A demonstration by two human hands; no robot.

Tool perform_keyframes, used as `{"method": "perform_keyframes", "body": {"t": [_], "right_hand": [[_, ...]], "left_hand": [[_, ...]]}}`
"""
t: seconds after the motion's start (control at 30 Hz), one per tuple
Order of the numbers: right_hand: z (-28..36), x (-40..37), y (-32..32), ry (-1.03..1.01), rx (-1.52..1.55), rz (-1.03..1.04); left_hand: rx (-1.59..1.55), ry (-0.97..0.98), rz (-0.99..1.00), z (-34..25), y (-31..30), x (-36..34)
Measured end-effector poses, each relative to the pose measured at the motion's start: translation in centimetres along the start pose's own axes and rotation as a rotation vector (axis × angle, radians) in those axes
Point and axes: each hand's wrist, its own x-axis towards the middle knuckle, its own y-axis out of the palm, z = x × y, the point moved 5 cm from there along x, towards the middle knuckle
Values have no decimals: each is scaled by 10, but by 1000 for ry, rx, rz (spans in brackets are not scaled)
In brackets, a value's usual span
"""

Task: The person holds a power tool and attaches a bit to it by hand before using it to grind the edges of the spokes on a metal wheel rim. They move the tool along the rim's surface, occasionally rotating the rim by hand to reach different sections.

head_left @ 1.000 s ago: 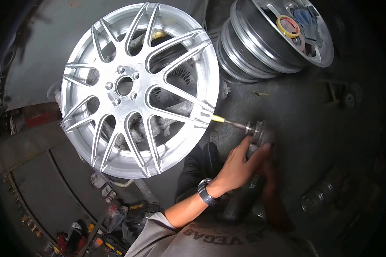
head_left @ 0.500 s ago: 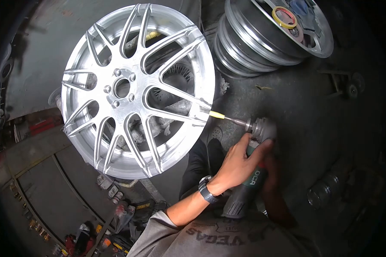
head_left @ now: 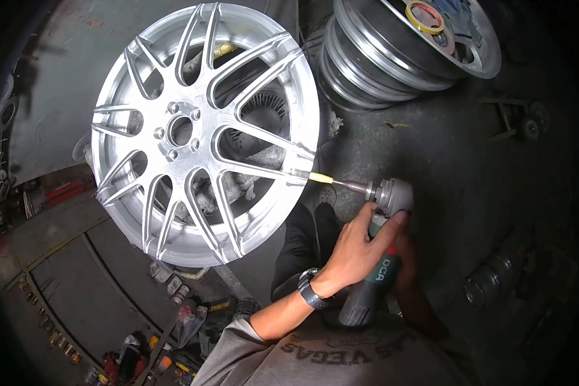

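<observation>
A silver multi-spoke wheel rim [head_left: 202, 135] takes up the upper left and middle. Against its right edge rests the yellow tip [head_left: 320, 178] of a rotary power tool [head_left: 383, 264] with a grey metal head and a green and black body. My left hand [head_left: 360, 248] is wrapped round the neck of the tool, just below its head. On the tool's far side my right hand [head_left: 405, 260] is in dark shadow and mostly hidden by the body; its fingers cannot be made out.
Stacked rims [head_left: 379, 58] stand at the upper right, with a yellow tape roll [head_left: 424, 17] and a blue cloth [head_left: 455, 19] on top. A clear jar [head_left: 486, 283] lies at the right. Tools and bottles [head_left: 174, 321] crowd the lower left.
The tool's yellow tip has shifted slightly down and left along the rim's right edge. The view has moved a little, and both hands remain at the tool.
</observation>
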Motion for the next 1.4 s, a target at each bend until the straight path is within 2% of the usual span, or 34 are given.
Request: {"method": "perform_keyframes", "body": {"t": [0.1,0.17,0.3,0.37,0.4,0.47,0.57,0.83,0.9,0.97,1.1,1.17,1.23,1.3,1.37,1.4], "right_hand": [[-4,-3,1,65,92,48],[9,0,8,1,-32,-70],[9,0,10,23,5,-16],[2,-3,7,16,75,20],[1,-3,6,23,75,17],[1,-5,1,42,-45,-50],[9,1,7,48,16,-100],[-6,-4,-3,37,-16,-45],[-10,-1,-6,59,-18,-53],[8,5,8,39,26,-111],[2,0,0,16,-57,-83],[2,-2,1,64,-5,-126],[2,1,-6,53,-63,-72],[8,4,-4,44,-122,-19],[25,5,20,27,75,19],[28,3,28,27,65,32]], "left_hand": [[-22,-20,18,1,0,1],[15,-41,77,-2,-1,10],[36,-67,67,1,1,6],[-7,47,-52,4,2,-1],[-9,40,-51,6,2,-1],[13,45,-11,5,3,1],[5,-63,90,1,2,10],[-14,24,-19,6,2,-1],[58,-72,62,2,1,4],[54,-70,69,0,1,7],[1,-7,21,4,2,-1],[-28,-30,17,3,3,-4],[-63,-44,7,1,2,-2],[-61,-72,106,-1,3,4],[-69,-52,96,-5,-2,4],[-63,-39,96,-7,-3,4]]}}
